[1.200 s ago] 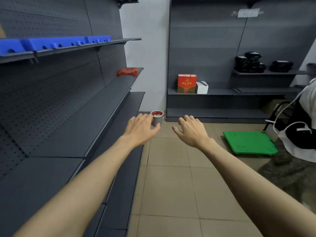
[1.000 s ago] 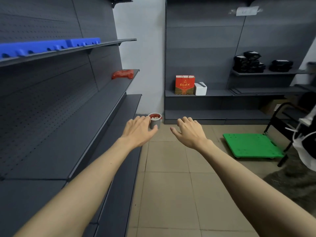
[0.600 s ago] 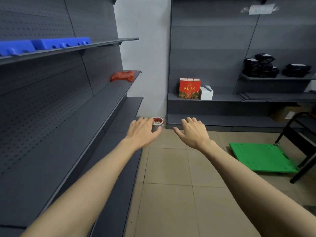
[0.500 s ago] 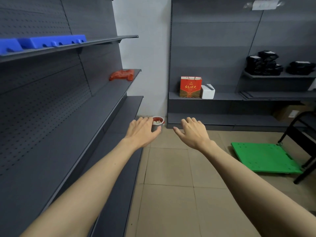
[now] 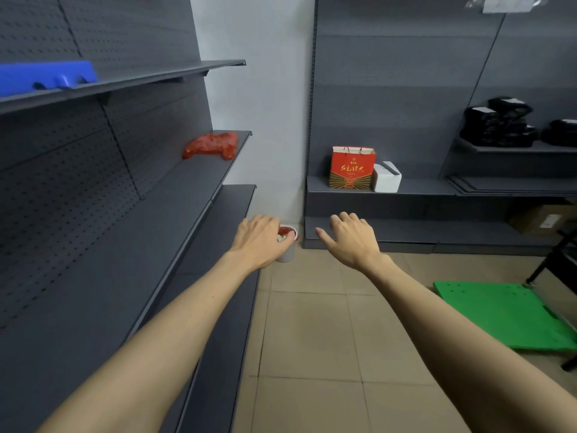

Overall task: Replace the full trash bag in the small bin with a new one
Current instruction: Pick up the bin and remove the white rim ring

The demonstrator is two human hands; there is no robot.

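A blue plastic tray [image 5: 46, 77] sits on the upper shelf of the dark shelving at left; a crumpled red bag [image 5: 210, 145] lies near the far end of the shelf below. My left hand [image 5: 259, 239] reaches forward, fingers loose and holding nothing, partly covering the small bin [image 5: 288, 250] from this view; whether it touches the bin, I cannot tell. The grey bin stands on the tiled floor [image 5: 307, 332] in the corner, red trash bag [image 5: 293, 232] at its rim, white scraps inside. My right hand [image 5: 352, 240] hovers beside it, fingers slightly spread, empty. Beyond, a red gift bag [image 5: 351, 167] and white box [image 5: 386, 178] share a low shelf. A green platform cart [image 5: 505, 314] rests at right.
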